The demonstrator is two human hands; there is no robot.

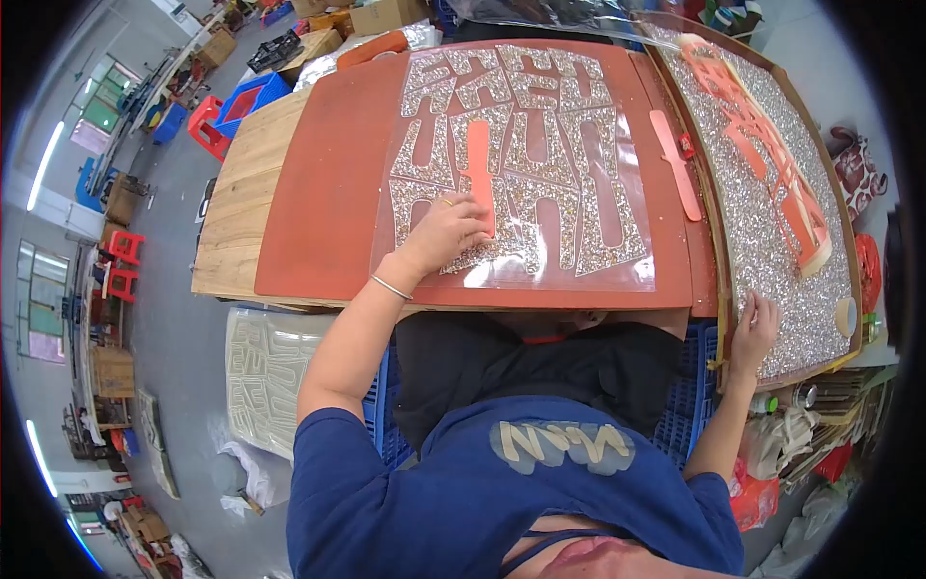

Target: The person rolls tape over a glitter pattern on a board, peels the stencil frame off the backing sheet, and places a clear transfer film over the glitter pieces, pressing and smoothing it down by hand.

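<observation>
My left hand, with a bracelet at the wrist, has its bent fingers on a flat pink strip. The strip lies over a clear sheet carrying glittery cut-out shapes on a reddish-brown board. My right hand is at the near left edge of a shallow tray of silvery glitter, its fingers loosely bent and apart. A pink cut-out stencil rests on the glitter. Between board and tray lies a second pink strip, with a small red object beside it.
A roll of tape sits at the tray's near right corner. Bare wood shows left of the board. Below the table edge is a pale sheet with cut-out outlines. Blue crates flank my lap; red stools stand farther left.
</observation>
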